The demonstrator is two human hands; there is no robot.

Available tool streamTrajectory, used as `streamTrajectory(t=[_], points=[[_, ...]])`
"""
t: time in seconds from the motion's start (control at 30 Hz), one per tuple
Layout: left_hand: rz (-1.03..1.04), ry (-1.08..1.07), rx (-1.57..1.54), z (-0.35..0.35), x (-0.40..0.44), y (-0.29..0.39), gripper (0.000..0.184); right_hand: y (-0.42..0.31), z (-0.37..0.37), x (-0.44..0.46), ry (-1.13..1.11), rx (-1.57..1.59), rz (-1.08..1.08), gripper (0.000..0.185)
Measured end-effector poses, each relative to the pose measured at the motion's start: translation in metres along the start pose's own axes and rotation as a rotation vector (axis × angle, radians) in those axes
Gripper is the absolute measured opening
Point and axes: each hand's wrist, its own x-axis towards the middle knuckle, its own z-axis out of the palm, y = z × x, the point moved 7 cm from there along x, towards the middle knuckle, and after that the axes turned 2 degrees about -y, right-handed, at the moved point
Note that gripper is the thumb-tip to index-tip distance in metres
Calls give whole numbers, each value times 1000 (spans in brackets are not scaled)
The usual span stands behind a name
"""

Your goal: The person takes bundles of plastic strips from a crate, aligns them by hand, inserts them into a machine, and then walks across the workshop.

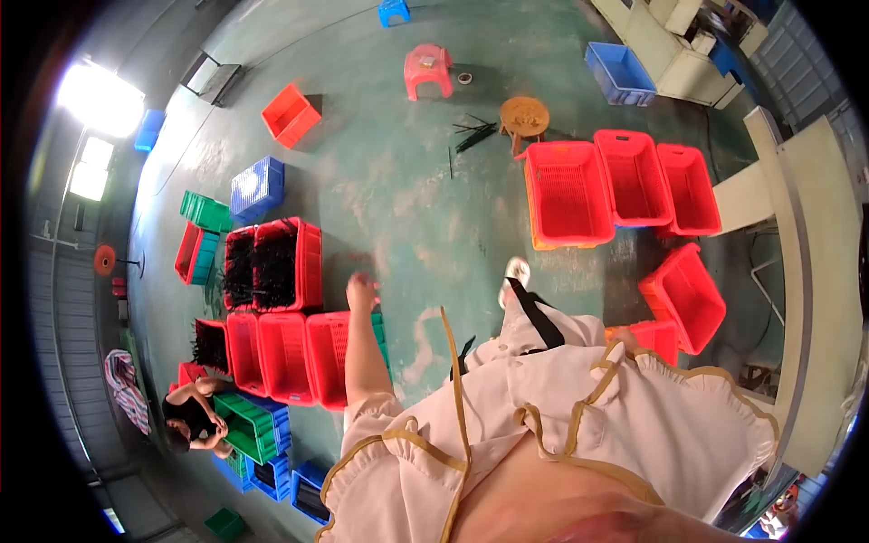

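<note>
My left hand (362, 291) hangs at the end of my outstretched arm, over the green floor and just past the red crates (288, 357) on the left. Its fingers are loosely bent and somewhat apart, with nothing seen in them. Only a small patch of my right hand (623, 338) shows beyond my pale blouse (552, 380), close to a low red crate (656, 339); its fingers are hidden. One white shoe (516, 269) is visible on the floor below me.
Red crates (568, 195) stand in a row ahead right, beside a tilted one (685, 299). Crates filled with black strips (274, 262) stand left. A person (192, 412) sits by green and blue crates. Ahead are a round stool (525, 118), black strips (475, 136) and a pink stool (428, 71).
</note>
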Motion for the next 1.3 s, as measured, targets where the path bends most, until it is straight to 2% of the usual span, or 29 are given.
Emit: streamTrajectory(t=[0.07, 0.17, 0.2, 0.27, 0.3, 0.37, 0.4, 0.43, 0.47, 0.5, 0.53, 0.6, 0.63, 0.7, 0.77, 0.83, 0.9, 0.93, 1.0, 1.03, 1.07, 1.1, 1.13, 1.17, 1.23, 1.3], points=[[296, 98, 225, 6, 56, 91, 20, 3, -3, 16, -74, -43, 55, 20], [303, 88, 310, 35, 90, 172, 25, -27, -19, 74, -146, -91, 49, 19], [313, 82, 366, 49, 104, 175, 27, -46, -30, 97, -160, -112, 30, 19], [326, 34, 538, 82, 136, 141, 34, -90, -58, 148, -157, -176, -41, 19], [208, -75, 547, 90, 132, 132, 38, -122, -82, 179, -134, -227, -99, 19], [209, -113, 629, 109, 159, 33, 42, -192, -123, 238, -69, -263, -215, 20], [13, -346, 632, 113, 151, 7, 37, -243, -149, 265, -23, -224, -260, 20], [227, -340, 534, 122, 159, -73, 34, -297, -181, 288, 27, -140, -285, 20], [-368, -397, 236, 123, 144, -137, 35, -342, -206, 319, 69, 35, -268, 23], [-494, -430, 274, 102, 99, -81, 24, -391, -232, 353, 141, 74, -392, 25], [-506, -453, 324, 99, 81, -75, 25, -440, -255, 374, 126, 176, -476, 21], [-523, -500, 387, 106, 78, -89, 26, -541, -314, 369, 118, 227, -497, 18], [-536, -517, 406, 109, 87, -87, 27, -564, -323, 389, 128, 232, -497, 18], [-540, -557, 446, 119, 122, -77, 29, -613, -349, 426, 245, 265, -747, 17], [-509, -577, 484, 128, 181, -53, 30, -620, -346, 470, 97, 461, -716, 17], [-470, -582, 528, 135, 255, -21, 32, -585, -337, 510, 132, 221, -599, 20], [-411, -544, 573, 149, 362, 22, 34, -539, -337, 537, 180, -44, -379, 22], [-373, -505, 604, 155, 425, 46, 35, -530, -354, 518, 268, -152, -396, 19], [-196, -408, 738, 172, 569, 127, 36, -505, -373, 505, 191, -328, -432, 19], [-8, -390, 886, 187, 629, 189, 39, -458, -367, 542, 335, -152, -455, 22], [180, -339, 1043, 202, 689, 248, 43, -472, -404, 492, 128, 170, -66, 25], [-73, -200, 777, 192, 696, 352, 49, -452, -406, 493, 102, 257, 44, 24], [83, -138, 589, 208, 745, 393, 46, -433, -408, 502, 114, 300, 90, 22], [161, -146, 655, 226, 776, 452, 47, -424, -412, 506, 106, 330, 135, 21], [471, -107, 583, 252, 761, 595, 43, -419, -428, 536, 91, 370, 174, 19], [294, -153, 57, 298, 782, 646, 30, -419, -450, 578, 72, 391, 188, 17]])
